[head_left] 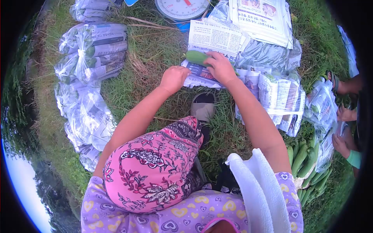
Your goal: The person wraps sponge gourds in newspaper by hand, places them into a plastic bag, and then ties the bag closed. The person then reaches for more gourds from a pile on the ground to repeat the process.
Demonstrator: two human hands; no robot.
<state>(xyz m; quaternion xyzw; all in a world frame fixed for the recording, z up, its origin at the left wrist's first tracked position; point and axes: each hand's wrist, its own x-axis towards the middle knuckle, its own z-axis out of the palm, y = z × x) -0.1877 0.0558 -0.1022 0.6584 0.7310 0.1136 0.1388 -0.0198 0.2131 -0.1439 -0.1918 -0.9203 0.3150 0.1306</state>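
A green cucumber-like vegetable (196, 58) lies across a sheet of newspaper (206, 39) in front of me. The fingers of my right hand (220, 68) are bent over its right end, partly hiding it. At the left edge of the same sheet is my left hand (174, 79), its fingertips pressed together on the paper's edge. Newspaper-wrapped rolls (276, 93) in clear plastic sit just right of my right hand.
Bagged newspaper-wrapped bundles (103, 50) line the left side. A dial scale (182, 7) stands at the top, beside stacked newspapers (268, 19). Green vegetables (301, 159) lie at the right, near another person's hands (342, 143). My shoe (203, 106) is below the sheet.
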